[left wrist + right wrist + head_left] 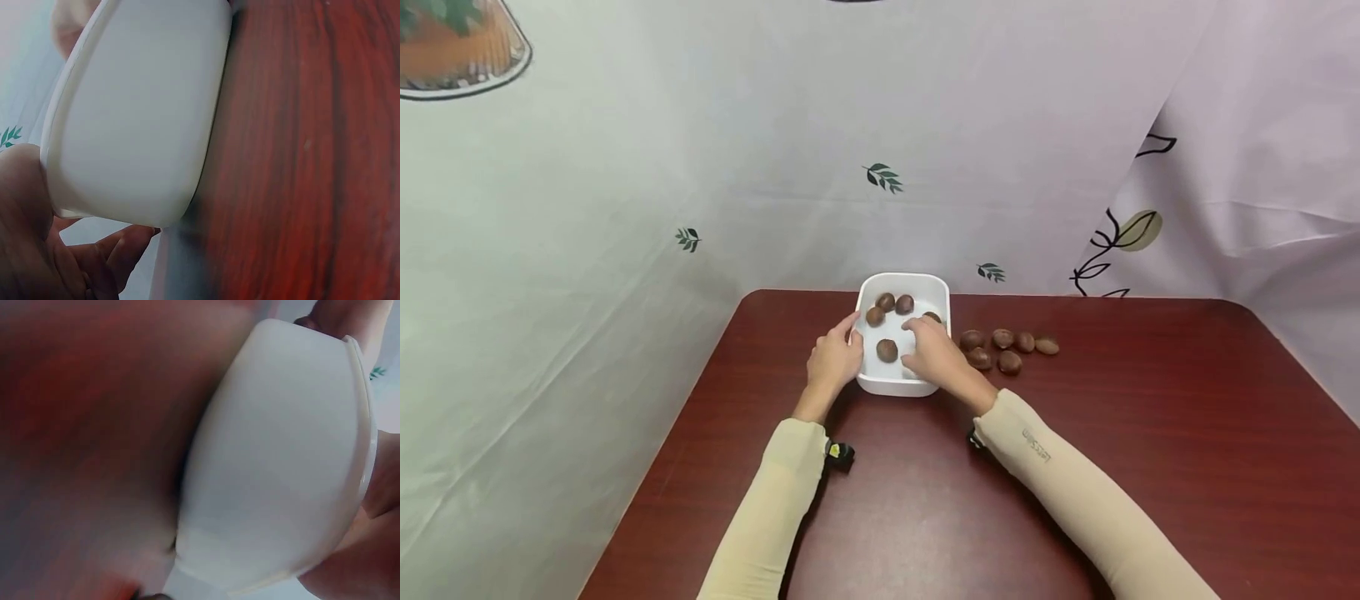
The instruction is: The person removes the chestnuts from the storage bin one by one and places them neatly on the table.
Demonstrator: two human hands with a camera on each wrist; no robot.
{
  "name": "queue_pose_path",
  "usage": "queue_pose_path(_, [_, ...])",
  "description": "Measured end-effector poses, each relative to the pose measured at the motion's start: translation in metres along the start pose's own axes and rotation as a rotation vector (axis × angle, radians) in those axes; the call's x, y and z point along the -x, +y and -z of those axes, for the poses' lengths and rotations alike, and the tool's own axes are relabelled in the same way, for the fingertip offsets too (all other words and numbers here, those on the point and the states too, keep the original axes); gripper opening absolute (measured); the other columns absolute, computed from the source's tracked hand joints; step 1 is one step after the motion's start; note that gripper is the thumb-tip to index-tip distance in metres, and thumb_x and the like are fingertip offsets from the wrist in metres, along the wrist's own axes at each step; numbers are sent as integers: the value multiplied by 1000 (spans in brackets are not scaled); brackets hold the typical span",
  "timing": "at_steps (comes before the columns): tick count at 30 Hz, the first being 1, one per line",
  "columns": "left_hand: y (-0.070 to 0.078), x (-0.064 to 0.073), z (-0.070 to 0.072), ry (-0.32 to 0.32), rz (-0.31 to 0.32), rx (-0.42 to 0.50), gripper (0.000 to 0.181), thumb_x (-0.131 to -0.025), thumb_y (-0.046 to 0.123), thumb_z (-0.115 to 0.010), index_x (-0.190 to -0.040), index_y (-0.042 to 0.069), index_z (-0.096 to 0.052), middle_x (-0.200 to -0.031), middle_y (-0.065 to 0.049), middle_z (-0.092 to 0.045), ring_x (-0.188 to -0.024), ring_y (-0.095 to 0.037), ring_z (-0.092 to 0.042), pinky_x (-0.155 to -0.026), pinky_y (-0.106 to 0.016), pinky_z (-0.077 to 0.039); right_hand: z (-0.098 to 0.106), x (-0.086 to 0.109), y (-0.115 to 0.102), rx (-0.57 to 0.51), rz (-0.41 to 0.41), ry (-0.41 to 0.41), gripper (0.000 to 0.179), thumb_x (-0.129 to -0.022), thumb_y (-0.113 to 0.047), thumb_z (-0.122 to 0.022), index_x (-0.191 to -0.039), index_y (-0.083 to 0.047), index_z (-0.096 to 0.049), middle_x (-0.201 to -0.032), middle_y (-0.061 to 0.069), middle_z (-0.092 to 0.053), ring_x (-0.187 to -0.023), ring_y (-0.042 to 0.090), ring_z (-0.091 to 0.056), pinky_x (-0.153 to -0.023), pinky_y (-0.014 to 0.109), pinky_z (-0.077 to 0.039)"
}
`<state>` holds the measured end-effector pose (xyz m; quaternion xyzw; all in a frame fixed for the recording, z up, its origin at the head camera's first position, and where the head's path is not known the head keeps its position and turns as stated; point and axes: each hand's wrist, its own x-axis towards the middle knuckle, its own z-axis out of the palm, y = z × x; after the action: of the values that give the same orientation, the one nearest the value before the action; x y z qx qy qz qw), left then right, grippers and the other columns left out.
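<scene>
A white rectangular tray (903, 387) with rounded corners stands on the table, with several brown chestnuts (887, 351) in it. My left hand (835, 358) holds the tray's left side, thumb at the rim; in the left wrist view its other fingers (128, 253) reach round the outer wall. Over the tray's right part is my right hand (936, 354), its thumb and forefinger apart above the tray floor. No chestnut shows between them. One chestnut (932, 317) is partly hidden behind this hand. The right wrist view mostly shows the tray's outer wall (275, 450).
Several more chestnuts (1010, 362) lie loose on the dark red wooden table (1150, 417), just right of the tray. A pale cloth (775, 167) with leaf prints hangs behind the table's far edge, close to the tray.
</scene>
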<state>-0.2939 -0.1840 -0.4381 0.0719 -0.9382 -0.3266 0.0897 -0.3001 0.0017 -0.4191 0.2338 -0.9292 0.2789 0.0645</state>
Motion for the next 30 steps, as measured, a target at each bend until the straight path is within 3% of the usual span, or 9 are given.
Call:
queue_pose_path(5, [-1,1,-1,5,5,-1,46,-98,33,-43,-143,37,-53,-133,-12,-62,-106,-43,-64,-79,-58,-48,-12,-12,-9,-90,-8,-41,47,-76,-10,-78,-117,8,-64,-113,21,-69,-102,33,-66,-91,43,-50])
queue_pose_path(11, [0,1,-1,4,-5,-5,47,-98,32,-43,-143,36,-53,-132,-13,-63,-103,-44,-64,-77,-59,-49,-22,-19,-12,-143,-99,-86,51,-76,-12,-78,-122,5,-63,-118,20,-68,-114,35,-62,-97,43,-47])
queue_pose_path(16, [1,0,0,8,-15,-9,46,-98,32,-42,-143,35,-53,-132,-13,-63,-103,-45,-64,-77,-59,-49,-27,-27,-11,-164,-161,-114,52,-76,-12,-78,-124,2,-64,-116,17,-69,-112,34,-61,-95,42,-48])
queue_pose_path(23, [1,1,0,-2,-18,-8,46,-99,32,-43,-144,35,-53,-133,-12,-63,-102,-45,-65,-75,-59,-49,-33,-31,-9,-141,-149,-127,43,-75,-7,-74,-118,-2,-69,-111,11,-72,-105,36,-64,-89,44,-50])
queue_pose_path(30, [0,0,0,16,-26,-2,46,-98,32,-44,-143,34,-54,-131,-12,-63,-103,-44,-64,-76,-59,-49,-33,-31,-11,-134,-150,-107,32,-75,-8,-75,-107,-5,-72,-92,5,-73,-94,29,-67,-82,41,-51])
